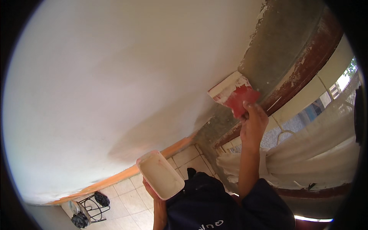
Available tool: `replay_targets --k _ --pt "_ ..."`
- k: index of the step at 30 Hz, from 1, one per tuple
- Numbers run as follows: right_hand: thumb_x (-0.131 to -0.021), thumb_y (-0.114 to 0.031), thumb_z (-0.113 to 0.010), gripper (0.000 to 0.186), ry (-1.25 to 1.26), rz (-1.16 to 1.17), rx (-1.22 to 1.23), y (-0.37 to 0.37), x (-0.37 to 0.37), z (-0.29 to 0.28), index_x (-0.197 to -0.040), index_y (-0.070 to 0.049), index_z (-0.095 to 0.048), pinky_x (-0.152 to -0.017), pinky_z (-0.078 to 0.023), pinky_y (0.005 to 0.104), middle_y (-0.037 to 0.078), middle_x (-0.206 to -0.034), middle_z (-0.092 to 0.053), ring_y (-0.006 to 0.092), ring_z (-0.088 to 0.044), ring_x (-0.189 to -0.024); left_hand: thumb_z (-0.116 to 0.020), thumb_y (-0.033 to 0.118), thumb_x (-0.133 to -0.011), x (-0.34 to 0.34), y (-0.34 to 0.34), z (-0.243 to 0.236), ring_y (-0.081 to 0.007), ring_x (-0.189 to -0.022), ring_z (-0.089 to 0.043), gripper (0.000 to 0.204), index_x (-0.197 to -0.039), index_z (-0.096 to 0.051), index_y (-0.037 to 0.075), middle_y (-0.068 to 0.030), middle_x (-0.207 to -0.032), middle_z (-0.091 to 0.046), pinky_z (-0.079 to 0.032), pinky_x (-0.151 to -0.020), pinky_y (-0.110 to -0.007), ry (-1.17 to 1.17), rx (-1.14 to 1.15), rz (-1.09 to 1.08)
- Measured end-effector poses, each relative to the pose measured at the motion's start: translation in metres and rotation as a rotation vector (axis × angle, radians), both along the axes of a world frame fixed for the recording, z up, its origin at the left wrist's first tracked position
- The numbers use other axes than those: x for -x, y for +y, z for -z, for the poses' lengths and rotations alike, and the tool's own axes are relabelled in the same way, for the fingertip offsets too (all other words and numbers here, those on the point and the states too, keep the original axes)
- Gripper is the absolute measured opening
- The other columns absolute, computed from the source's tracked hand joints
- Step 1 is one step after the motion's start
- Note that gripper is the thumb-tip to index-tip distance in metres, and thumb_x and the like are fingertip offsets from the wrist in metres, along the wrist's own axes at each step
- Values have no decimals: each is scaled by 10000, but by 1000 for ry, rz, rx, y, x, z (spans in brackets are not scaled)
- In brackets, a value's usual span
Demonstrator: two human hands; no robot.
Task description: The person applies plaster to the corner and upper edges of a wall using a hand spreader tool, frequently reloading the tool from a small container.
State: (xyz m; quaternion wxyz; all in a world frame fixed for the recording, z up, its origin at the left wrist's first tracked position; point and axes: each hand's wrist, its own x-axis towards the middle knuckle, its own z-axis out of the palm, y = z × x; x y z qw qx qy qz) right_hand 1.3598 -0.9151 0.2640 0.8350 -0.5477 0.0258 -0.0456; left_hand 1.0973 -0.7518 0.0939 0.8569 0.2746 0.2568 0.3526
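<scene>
My right hand (253, 119) grips a red plastic putty spreader (238, 96) by its narrow end. White paste coats the spreader's wide blade, which lies at the white wall (153, 69) beside the bare grey strip in the corner; whether its whole edge touches cannot be made out. Lower down, my left hand (150, 191) holds up a rectangular tray (142, 162) from its outer side. Pale paste covers the tray's inside. Most of the left fingers are hidden behind the tray.
On the right, a reddish-brown window frame (303, 69) and a gathered white curtain (299, 161) border the grey strip. An orange band (115, 177) runs along the wall's foot above the tiled floor (132, 201). A black metal stand (94, 209) with a bucket and black bags stands at lower left.
</scene>
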Motion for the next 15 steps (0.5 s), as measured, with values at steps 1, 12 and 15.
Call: replay_targets --k 1,12,15 --pt "-786 -41 -642 130 22 21 11 -3 5 7 -903 8 -615 -587 -540 273 64 -801 -624 162 -623 -682 -353 378 -982 1 2 2 -184 -949 -598 386 -1175 -510 82 -50 -1062 -597 -532 -792 -332 -36 -15 21" --pt "-791 -97 -628 176 162 71 441 16 -12 230 -833 74 -627 -514 -473 301 127 -758 -663 174 -635 -617 -378 379 -973 23 14 49 -206 -1020 -584 408 -1206 -510 71 -69 -1146 -590 -508 -878 -355 -200 128 -28" --pt "-825 -88 -602 164 286 -55 420 38 -15 174 -877 66 -623 -536 -504 287 121 -796 -665 173 -643 -624 -380 388 -970 22 10 35 -210 -1045 -572 422 -1220 -506 73 -71 -1164 -582 -495 -896 -364 -181 104 -19"
